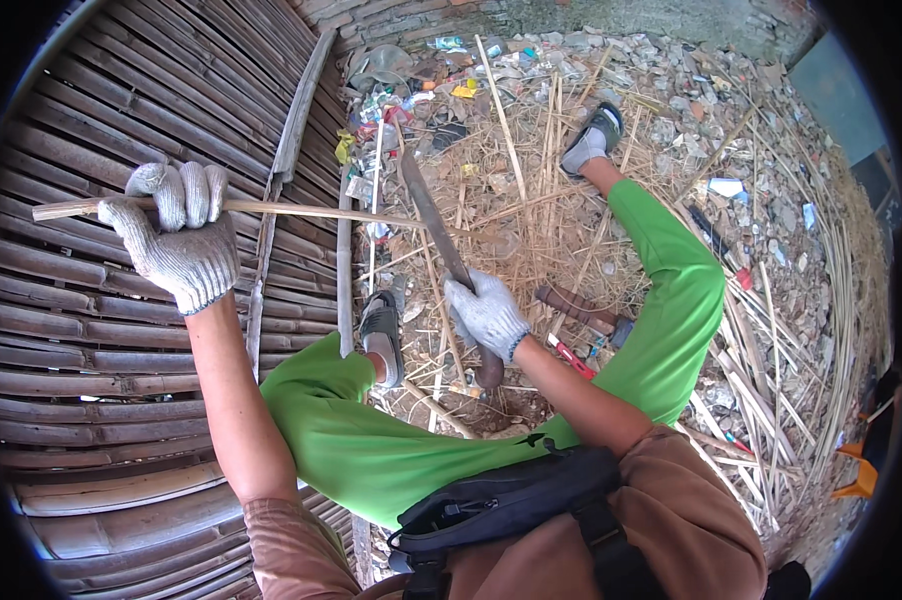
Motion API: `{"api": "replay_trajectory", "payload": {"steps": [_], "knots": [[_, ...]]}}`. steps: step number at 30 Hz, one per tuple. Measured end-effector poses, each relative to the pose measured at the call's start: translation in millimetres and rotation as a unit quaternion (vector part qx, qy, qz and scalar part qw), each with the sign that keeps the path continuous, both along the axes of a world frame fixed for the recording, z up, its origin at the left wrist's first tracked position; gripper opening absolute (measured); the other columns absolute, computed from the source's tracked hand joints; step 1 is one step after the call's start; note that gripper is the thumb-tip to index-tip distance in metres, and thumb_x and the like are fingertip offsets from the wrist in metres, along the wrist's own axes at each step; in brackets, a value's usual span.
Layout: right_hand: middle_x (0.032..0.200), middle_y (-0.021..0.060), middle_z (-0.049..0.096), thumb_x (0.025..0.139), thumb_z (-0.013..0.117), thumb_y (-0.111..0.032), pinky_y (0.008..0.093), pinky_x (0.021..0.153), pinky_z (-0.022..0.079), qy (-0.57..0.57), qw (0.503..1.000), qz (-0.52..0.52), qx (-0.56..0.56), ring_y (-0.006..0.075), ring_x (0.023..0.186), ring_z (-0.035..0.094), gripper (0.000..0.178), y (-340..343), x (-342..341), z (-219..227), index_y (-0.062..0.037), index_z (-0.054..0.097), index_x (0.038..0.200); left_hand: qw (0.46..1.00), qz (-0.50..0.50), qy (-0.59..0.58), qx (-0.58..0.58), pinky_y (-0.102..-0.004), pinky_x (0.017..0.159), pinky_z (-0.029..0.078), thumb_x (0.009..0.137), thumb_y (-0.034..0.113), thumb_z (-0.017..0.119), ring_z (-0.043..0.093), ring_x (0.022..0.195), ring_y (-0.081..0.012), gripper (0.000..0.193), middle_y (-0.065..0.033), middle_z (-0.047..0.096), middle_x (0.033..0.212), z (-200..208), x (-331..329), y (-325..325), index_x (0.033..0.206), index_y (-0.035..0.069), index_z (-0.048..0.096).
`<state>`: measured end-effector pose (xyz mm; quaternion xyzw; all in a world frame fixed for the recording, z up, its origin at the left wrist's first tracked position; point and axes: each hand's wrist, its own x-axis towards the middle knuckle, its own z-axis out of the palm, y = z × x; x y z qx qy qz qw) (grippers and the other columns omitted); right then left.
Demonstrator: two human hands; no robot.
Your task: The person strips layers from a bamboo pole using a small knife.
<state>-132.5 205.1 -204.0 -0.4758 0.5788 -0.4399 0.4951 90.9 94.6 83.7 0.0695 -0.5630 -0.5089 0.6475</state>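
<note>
The white-gloved left hand (178,240) grips a tan bamboo strip (306,210) jutting past the edge of brown bamboo slats (101,332); the white-gloved right hand (486,312) grasps a long grey knife (432,212). The inside of the black fabric bag (516,494) is hidden.

Note the strip (301,209) in your left hand (183,235): pale tan, long, thin and nearly straight. It lies almost level, dipping slightly toward your right. The knife (439,225) in your right hand (486,310) has a long, dull grey-brown blade, pointing forward and slightly left. The strip's far portion meets the blade's line; contact is indeterminate.
</note>
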Motion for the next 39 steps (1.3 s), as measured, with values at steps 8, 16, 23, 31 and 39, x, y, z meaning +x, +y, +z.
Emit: {"api": "replay_trajectory", "payload": {"steps": [8,16,23,31,39], "knots": [[0.071,0.0036,0.063,0.109,0.059,-0.035,0.0347,0.049,0.051,-0.17,0.979,-0.005,0.113,0.015,0.056,0.062,0.034,5.8,-14.2,6.2,-0.0026,0.068,0.107,0.998,0.047,0.02,0.048,-0.0303,0.057,0.029,0.095,0.071,0.068,0.023,0.051,-0.0134,0.062,0.0055,0.027,0.05,1.8,-2.3,4.4,0.087,0.01,0.074],[0.078,0.0239,0.07,0.105,0.052,-0.033,0.0554,0.064,0.056,0.131,0.988,0.071,-0.032,0.0439,0.068,0.07,0.038,-8.0,12.7,48.7,-0.0002,0.062,0.121,0.997,0.072,0.01,0.038,-0.0302,0.052,0.029,0.096,0.069,0.067,0.024,0.049,-0.0126,0.06,0.0061,0.033,0.053,-0.1,-2.9,-0.5,0.086,0.011,0.074],[0.068,0.0147,0.063,0.106,0.049,-0.026,0.0497,0.061,0.058,0.319,0.935,0.119,-0.102,0.0312,0.06,0.067,0.032,-34.8,13.0,49.2,0.0,0.06,0.119,0.995,0.094,0.019,0.031,-0.0292,0.049,0.028,0.098,0.067,0.066,0.025,0.048,-0.0114,0.06,0.0055,0.034,0.054,-5.1,1.7,4.5,0.087,0.009,0.075],[0.092,0.025,0.074,0.104,0.051,-0.028,0.0563,0.075,0.06,0.341,0.937,0.081,0.011,0.0445,0.084,0.073,0.03,-45.0,-43.0,-57.7,-0.0035,0.067,0.113,0.999,0.036,-0.002,0.004,-0.0282,0.048,0.025,0.091,0.073,0.071,0.024,0.048,-0.0107,0.062,0.0064,0.028,0.053,-9.2,17.2,-10.3,0.084,0.011,0.074],[0.096,0.0236,0.077,0.099,0.059,-0.026,0.053,0.077,0.062,0.339,0.934,0.095,0.062,0.0414,0.091,0.077,0.029,-27.7,-31.3,-57.3,-0.0031,0.065,0.116,0.998,0.047,0.016,0.028,-0.0294,0.048,0.027,0.093,0.073,0.068,0.024,0.047,-0.0112,0.064,0.0053,0.032,0.054,-8.7,25.2,-11.7,0.084,0.01,0.071]]}}
